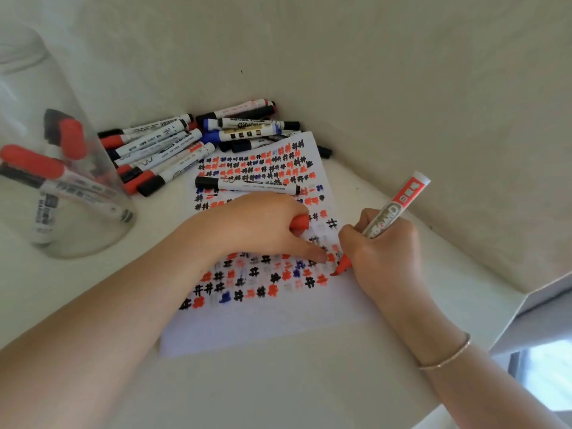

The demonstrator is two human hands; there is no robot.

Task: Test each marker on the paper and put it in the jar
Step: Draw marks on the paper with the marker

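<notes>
Right hand's (382, 258) marker (390, 212): tip down-left

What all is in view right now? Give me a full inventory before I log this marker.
jar: one, clear glass, far left on the table; holds several markers, red and black caps.
loose markers: a pile, too overlapped to count; red, black and blue caps; behind the paper by the wall.
black marker: one, capped, lying across the paper's upper part.
paper: one white sheet, centre, covered in red, black and blue test marks.
red marker: one, uncapped, tip at the paper.
red cap: one, in the left hand.
table: white.
bracelet: one, thin, right wrist.
left hand: on the paper, holds the cap.
right hand: grips the red marker.
</notes>
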